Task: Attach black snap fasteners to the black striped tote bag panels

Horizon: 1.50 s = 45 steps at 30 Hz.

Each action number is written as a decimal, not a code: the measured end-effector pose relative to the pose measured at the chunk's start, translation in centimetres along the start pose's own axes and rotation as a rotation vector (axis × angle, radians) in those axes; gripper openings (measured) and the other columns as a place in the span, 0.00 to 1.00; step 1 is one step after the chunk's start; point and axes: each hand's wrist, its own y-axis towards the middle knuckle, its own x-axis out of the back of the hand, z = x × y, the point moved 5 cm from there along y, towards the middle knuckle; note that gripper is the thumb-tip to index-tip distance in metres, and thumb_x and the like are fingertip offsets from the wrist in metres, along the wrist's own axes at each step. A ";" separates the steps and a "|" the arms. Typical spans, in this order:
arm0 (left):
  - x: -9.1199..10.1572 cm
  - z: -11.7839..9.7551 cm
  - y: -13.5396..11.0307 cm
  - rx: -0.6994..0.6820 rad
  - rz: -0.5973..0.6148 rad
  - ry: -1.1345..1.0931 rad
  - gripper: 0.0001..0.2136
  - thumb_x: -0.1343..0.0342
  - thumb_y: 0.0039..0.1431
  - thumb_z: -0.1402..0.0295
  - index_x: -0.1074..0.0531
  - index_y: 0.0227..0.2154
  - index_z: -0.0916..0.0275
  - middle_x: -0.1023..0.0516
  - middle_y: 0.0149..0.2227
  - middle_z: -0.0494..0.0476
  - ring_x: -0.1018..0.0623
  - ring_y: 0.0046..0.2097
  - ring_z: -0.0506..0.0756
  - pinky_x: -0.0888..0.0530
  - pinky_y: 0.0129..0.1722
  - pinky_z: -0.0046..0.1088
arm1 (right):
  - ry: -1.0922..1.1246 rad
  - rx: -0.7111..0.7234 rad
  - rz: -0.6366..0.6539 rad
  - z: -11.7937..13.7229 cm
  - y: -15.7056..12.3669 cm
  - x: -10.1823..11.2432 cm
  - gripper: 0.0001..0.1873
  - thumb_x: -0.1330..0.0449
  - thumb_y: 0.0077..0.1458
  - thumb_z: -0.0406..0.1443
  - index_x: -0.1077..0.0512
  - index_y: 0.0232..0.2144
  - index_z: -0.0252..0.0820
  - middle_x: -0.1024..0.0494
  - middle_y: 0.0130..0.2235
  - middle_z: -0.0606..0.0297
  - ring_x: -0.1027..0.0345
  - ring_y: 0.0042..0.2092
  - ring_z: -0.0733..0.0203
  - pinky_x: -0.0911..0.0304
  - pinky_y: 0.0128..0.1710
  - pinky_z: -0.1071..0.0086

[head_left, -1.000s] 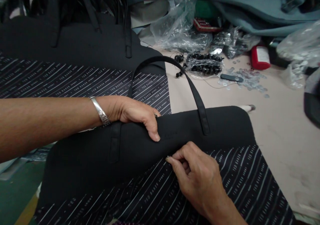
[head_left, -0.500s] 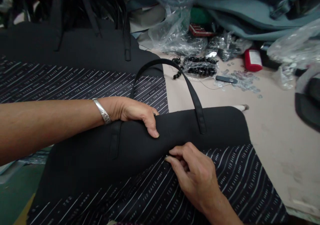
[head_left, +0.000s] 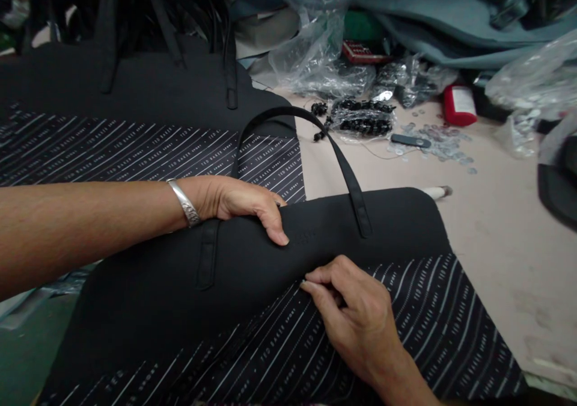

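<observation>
Left hand (head_left: 247, 204) clasps the bag (head_left: 252, 279) by its far edge, fingers hidden; right hand (head_left: 354, 304) pinches, nearly closed, at its seam (head_left: 265, 304), on what I cannot tell. The bag lies partly over the table (head_left: 505, 243), handle (head_left: 354, 189) attached; what remains at the seam is unclear.

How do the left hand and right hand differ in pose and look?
The left hand holds the black band at its upper edge, thumb in front; the right hand pinches where that band meets the striped fabric. A silver bracelet circles the left hand's wrist; the right hand's shows none. Both are on the same piece.
</observation>
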 end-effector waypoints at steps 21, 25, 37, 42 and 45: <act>-0.6 -4.3 -0.9 0.063 -0.139 0.427 0.11 0.32 0.37 0.65 0.23 0.26 0.62 0.19 0.25 0.53 0.21 0.27 0.57 0.21 0.30 0.32 | -0.263 0.133 -0.060 0.1 0.7 -0.4 0.06 0.41 0.61 0.30 0.31 0.30 0.40 0.29 0.27 0.68 0.34 0.27 0.67 0.41 0.29 0.72; -1.5 -7.0 -1.4 0.051 -0.178 0.569 0.12 0.31 0.34 0.65 0.23 0.25 0.62 0.19 0.25 0.53 0.21 0.27 0.56 0.22 0.28 0.29 | -0.351 0.193 -0.116 -0.3 1.5 0.2 0.07 0.42 0.62 0.32 0.31 0.30 0.40 0.29 0.27 0.68 0.35 0.25 0.67 0.42 0.27 0.73; 0.3 -5.4 -0.6 0.013 -0.254 0.514 0.16 0.30 0.31 0.64 0.23 0.27 0.62 0.18 0.28 0.56 0.20 0.29 0.60 0.21 0.29 0.35 | -0.408 0.217 -0.098 -0.7 1.5 0.1 0.10 0.43 0.63 0.33 0.31 0.28 0.40 0.27 0.27 0.67 0.33 0.26 0.66 0.41 0.29 0.72; 0.9 -4.8 0.2 0.016 -0.189 0.465 0.14 0.33 0.33 0.65 0.22 0.28 0.62 0.17 0.28 0.57 0.19 0.31 0.61 0.20 0.33 0.37 | -0.437 0.203 -0.052 -0.8 1.8 -0.2 0.11 0.44 0.63 0.34 0.32 0.26 0.40 0.28 0.26 0.67 0.32 0.26 0.65 0.42 0.29 0.71; 1.4 -4.3 0.6 0.015 -0.147 0.439 0.14 0.33 0.35 0.64 0.22 0.28 0.62 0.17 0.27 0.58 0.19 0.31 0.61 0.20 0.36 0.39 | -0.429 0.182 -0.032 -0.9 1.9 -0.3 0.12 0.44 0.63 0.34 0.33 0.26 0.41 0.29 0.25 0.68 0.33 0.26 0.65 0.42 0.29 0.71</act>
